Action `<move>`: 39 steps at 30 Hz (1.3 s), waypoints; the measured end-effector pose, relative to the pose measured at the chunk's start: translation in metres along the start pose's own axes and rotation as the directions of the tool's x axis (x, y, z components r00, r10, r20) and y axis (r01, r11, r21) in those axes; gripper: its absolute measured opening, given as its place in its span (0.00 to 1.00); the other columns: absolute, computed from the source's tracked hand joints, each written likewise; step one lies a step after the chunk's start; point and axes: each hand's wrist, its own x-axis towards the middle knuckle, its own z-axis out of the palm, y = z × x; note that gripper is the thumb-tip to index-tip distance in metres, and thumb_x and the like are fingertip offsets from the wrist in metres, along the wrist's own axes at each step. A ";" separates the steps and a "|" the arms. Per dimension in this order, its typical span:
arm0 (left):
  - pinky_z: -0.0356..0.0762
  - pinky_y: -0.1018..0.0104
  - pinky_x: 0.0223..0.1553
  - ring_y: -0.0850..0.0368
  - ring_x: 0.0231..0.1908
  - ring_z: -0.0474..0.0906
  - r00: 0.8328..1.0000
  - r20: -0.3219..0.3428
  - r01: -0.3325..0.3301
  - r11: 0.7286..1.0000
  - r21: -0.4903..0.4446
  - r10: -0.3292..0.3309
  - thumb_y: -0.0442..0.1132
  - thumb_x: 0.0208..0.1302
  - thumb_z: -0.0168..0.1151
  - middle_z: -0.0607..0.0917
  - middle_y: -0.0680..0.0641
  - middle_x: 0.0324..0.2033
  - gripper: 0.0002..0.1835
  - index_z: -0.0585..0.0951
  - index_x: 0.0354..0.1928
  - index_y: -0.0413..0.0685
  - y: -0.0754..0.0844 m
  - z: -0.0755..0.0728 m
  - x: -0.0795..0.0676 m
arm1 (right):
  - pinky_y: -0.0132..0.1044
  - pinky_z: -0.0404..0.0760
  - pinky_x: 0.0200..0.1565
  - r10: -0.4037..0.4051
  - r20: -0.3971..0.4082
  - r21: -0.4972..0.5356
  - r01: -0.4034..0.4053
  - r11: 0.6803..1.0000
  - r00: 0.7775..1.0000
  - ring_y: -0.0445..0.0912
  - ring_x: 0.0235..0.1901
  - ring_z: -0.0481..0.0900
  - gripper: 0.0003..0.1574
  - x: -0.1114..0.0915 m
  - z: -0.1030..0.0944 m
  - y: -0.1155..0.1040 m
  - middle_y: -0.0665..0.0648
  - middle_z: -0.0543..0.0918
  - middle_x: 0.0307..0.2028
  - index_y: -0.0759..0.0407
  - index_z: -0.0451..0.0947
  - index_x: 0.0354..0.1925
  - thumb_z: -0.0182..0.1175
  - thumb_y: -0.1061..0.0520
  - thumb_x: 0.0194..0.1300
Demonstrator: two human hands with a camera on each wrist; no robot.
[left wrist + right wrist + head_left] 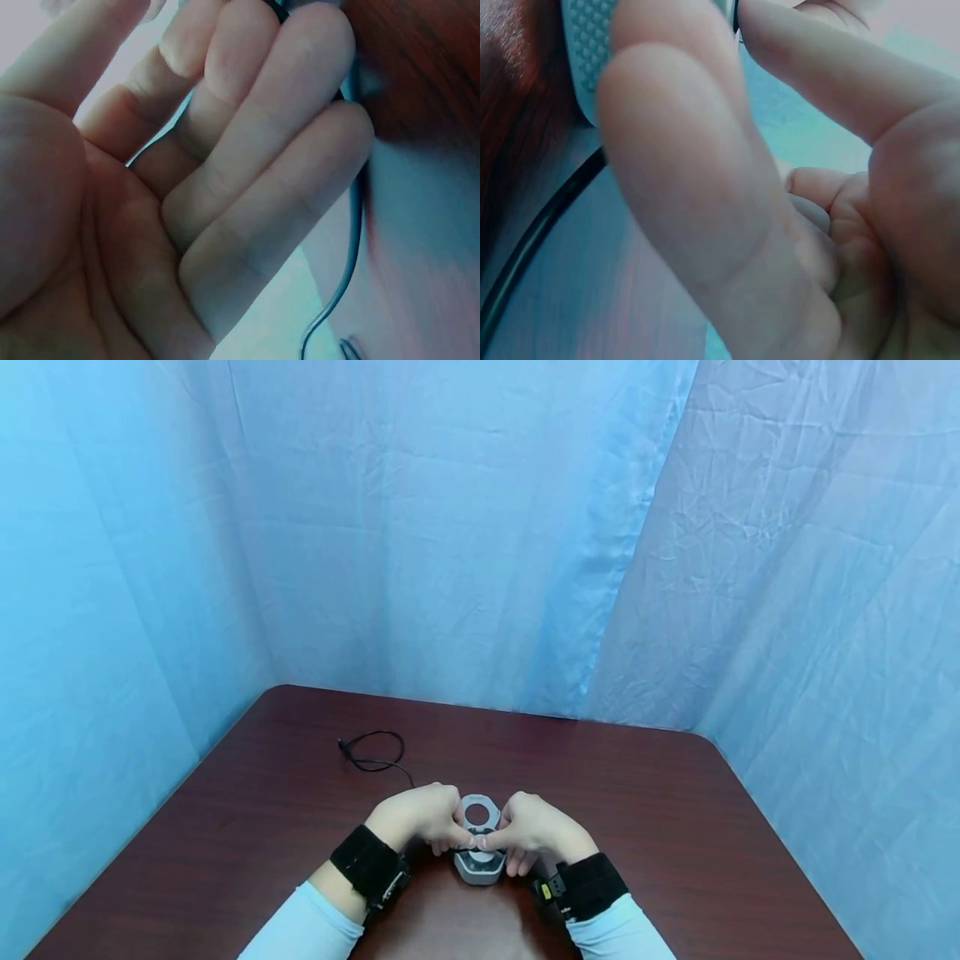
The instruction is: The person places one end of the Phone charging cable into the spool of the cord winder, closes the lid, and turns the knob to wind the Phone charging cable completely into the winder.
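Left hand [423, 814] and right hand [542, 828] hold a gray device [480, 872] between them.
The counter [675, 835] stretches wide to both sides, its far edge well beyond, at blue curtains [450, 543]; a looped black cable [346, 747] lies beyond the left hand. Both forearms angle inward, thumb tips side by side over the device, fingers bent about its sides.

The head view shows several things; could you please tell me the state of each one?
Grey device: apparently open, ringed part beyond its base.
Black cable: loosely looped on the table.
Left hand: fingers curled, at the device.
Right hand: fingers bent, at the device.
Black wristbands: wrapped round both wrists.
Curtains: hanging, creased.
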 end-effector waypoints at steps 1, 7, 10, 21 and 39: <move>0.79 0.67 0.25 0.58 0.20 0.83 1.000 -0.007 0.000 1.000 0.017 0.000 0.51 0.66 0.71 0.83 0.52 0.14 0.20 0.85 0.18 0.52 0.001 0.001 -0.001 | 0.46 0.85 0.23 0.000 -0.001 -0.007 0.000 1.000 1.000 0.54 0.17 0.85 0.20 0.000 0.000 0.000 0.61 0.84 0.17 0.61 0.83 0.26 0.74 0.47 0.62; 0.75 0.67 0.24 0.57 0.19 0.81 0.999 -0.042 0.019 0.997 0.081 -0.016 0.51 0.65 0.71 0.82 0.51 0.13 0.20 0.84 0.18 0.51 0.008 0.004 -0.004 | 0.45 0.85 0.23 0.007 -0.014 -0.027 -0.007 1.000 1.000 0.53 0.17 0.85 0.19 0.001 0.003 -0.001 0.60 0.84 0.17 0.61 0.84 0.25 0.75 0.47 0.61; 0.74 0.67 0.24 0.56 0.19 0.81 0.999 -0.041 0.023 0.996 0.089 -0.019 0.51 0.64 0.72 0.81 0.51 0.13 0.20 0.84 0.18 0.50 0.008 0.005 -0.005 | 0.45 0.85 0.23 0.012 -0.016 -0.024 -0.012 1.000 1.000 0.53 0.16 0.84 0.20 0.002 0.004 0.001 0.60 0.84 0.17 0.61 0.84 0.25 0.75 0.47 0.60; 0.77 0.65 0.25 0.57 0.21 0.82 1.000 0.012 -0.017 0.999 0.045 0.017 0.50 0.66 0.70 0.83 0.52 0.16 0.18 0.85 0.20 0.52 0.002 0.001 -0.003 | 0.46 0.84 0.22 -0.040 0.016 0.022 0.040 0.999 0.999 0.51 0.14 0.83 0.24 -0.005 -0.006 0.006 0.61 0.84 0.17 0.61 0.86 0.26 0.71 0.41 0.64; 0.80 0.63 0.21 0.54 0.18 0.82 1.000 0.004 -0.003 1.000 0.004 0.003 0.42 0.64 0.72 0.84 0.49 0.18 0.12 0.85 0.23 0.49 0.010 -0.005 -0.014 | 0.46 0.83 0.25 -0.206 -0.047 -0.098 0.201 0.975 0.977 0.50 0.20 0.82 0.06 -0.015 -0.025 0.013 0.55 0.85 0.27 0.56 0.86 0.41 0.68 0.56 0.68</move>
